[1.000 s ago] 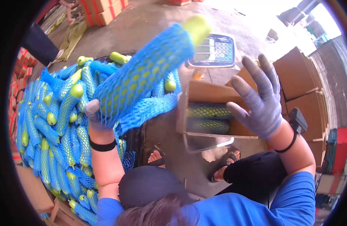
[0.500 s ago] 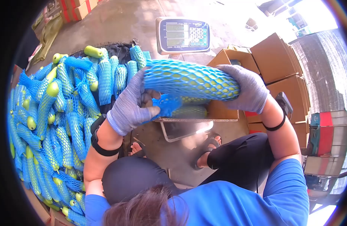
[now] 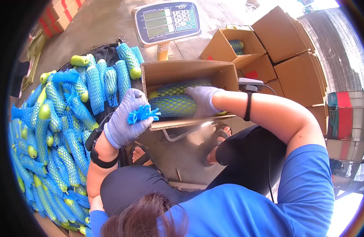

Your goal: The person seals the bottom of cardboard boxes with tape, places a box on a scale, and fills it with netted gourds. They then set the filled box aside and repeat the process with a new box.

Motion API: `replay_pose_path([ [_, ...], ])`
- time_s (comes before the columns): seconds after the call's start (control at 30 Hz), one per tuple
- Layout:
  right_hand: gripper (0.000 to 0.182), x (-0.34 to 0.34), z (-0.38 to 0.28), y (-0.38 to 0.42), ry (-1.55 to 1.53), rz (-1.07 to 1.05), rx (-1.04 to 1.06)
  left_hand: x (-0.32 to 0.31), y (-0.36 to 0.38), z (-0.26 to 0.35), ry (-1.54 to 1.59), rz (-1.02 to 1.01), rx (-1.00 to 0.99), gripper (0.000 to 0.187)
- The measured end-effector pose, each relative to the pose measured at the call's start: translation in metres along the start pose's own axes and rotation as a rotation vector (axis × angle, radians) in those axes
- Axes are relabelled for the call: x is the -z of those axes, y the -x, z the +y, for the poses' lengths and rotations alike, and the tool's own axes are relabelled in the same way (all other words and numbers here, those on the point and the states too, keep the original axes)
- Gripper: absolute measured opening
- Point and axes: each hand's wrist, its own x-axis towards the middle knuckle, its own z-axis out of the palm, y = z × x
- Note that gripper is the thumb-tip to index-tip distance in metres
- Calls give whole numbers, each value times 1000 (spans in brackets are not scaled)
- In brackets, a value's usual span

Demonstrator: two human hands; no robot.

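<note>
My left hand [image 3: 128,116], in a grey-blue knit glove, is closed on a bunched tuft of blue foam netting [image 3: 143,114] beside the carton's left wall. Gloved the same way, my right hand [image 3: 203,99] reaches inside the open cardboard carton [image 3: 189,68] and grips a long green gourd [image 3: 174,106] in blue netting. Its fingertips are partly hidden against the gourd. Another netted gourd [image 3: 170,90] lies behind it in the carton.
A heap of netted gourds [image 3: 67,146] covers the left side. Behind the carton stands a scale display [image 3: 168,21] on a yellow post. A second open carton [image 3: 213,45] holds netted produce, and more cardboard boxes [image 3: 298,75] stand at right.
The netted gourd held between both hands has gone down into the carton with my right hand. My left hand has moved left and down, keeping the blue netting tuft. The view has shifted.
</note>
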Motion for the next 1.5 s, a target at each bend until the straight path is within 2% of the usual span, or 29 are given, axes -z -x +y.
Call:
replay_pose_path([
  [0.13, 93, -16, 18, -9, -39, -2, 46, -1, -1, 1, 60, -44, 103, 21],
  [0.2, 97, -36, 42, -32, 130, 78, 183, 3, -5, -1, -137, -108, -29, 22],
  [0.23, 97, -41, 42, -32, 392, 168, 203, 1, -3, -3, -156, -54, -44, 20],
  [0.4, 94, -28, 23, -26, 550, -11, 101, 9, 5, 3, 67, -79, 59, 21],
  [0.47, 93, -24, 16, -18, 565, -53, 65, 5, 10, 6, 497, 233, 245, 19],
  [0.5, 92, -20, 18, -15, 579, -63, 61, 9, 16, -2, 470, 314, 221, 25],
  [0.53, 91, -10, 18, -10, 596, -75, 58, 18, 20, -8, 453, 402, 242, 21],
  [0.57, 84, 5, 24, -1, 578, -62, 146, 28, 25, -9, 454, 493, 284, 18],
  [0.6, 73, 42, 6, 21, 431, -191, 1, 37, 33, -6, 467, 574, 334, 17],
  [0.63, 62, 68, 5, 47, 300, -81, 58, 48, 43, -4, 517, 546, 407, 17],
  [0.67, 54, 83, 22, 71, 152, 206, 230, 59, 52, -2, 563, 515, 476, 18],
  [0.7, 51, 98, 29, 99, -49, 422, 237, 63, 60, 1, 618, 446, 515, 18],
  [0.77, 46, 111, 27, 153, -228, 820, 326, 66, 74, -1, 448, 188, 600, 20],
  [0.8, 43, 115, 24, 176, -294, 846, 360, 64, 76, -3, 409, 65, 670, 22],
  [0.83, 42, 114, 19, 197, -143, 941, 322, 59, 75, -12, 240, -84, 612, 23],
  [0.87, 42, 99, 15, 216, -109, 947, 272, 49, 77, -26, 65, -221, 557, 25],
  [0.93, 47, 83, 8, 226, 24, 933, 234, 1, 85, -67, -180, -427, 681, 32],
  [1.0, 49, 73, 1, 232, 58, 860, 131, -33, 106, -108, -4, -562, 867, 37],
  [1.07, 49, 64, 5, 225, -97, 892, 168, -58, 127, -145, -11, -803, 1012, 42],
  [1.1, 49, 63, 8, 223, -100, 894, 171, -56, 120, -135, -41, -885, 938, 53],
  [1.13, 50, 63, 11, 222, -106, 873, 186, -54, 127, -140, -39, -886, 941, 53],
  [1.2, 50, 65, 15, 218, -102, 839, 205, -51, 148, -160, -23, -790, 929, 72],
  [1.23, 51, 65, 17, 215, -99, 815, 198, -43, 143, -164, 3, -774, 1002, 87],
  [1.27, 52, 66, 18, 211, -97, 794, 194, -40, 146, -176, -72, -744, 1133, 92],
  [1.33, 52, 67, 21, 205, -98, 776, 203, -17, 122, -151, -214, -679, 1134, 90],
  [1.4, 52, 69, 23, 197, -92, 780, 210, -3, 114, -149, -261, -534, 1136, 74],
  [1.47, 52, 72, 23, 192, -115, 747, 241, 1, 107, -168, -394, -321, 1183, 59],
  [1.5, 53, 70, 23, 190, -141, 735, 233, 0, 112, -179, -448, -124, 1141, 51],
])
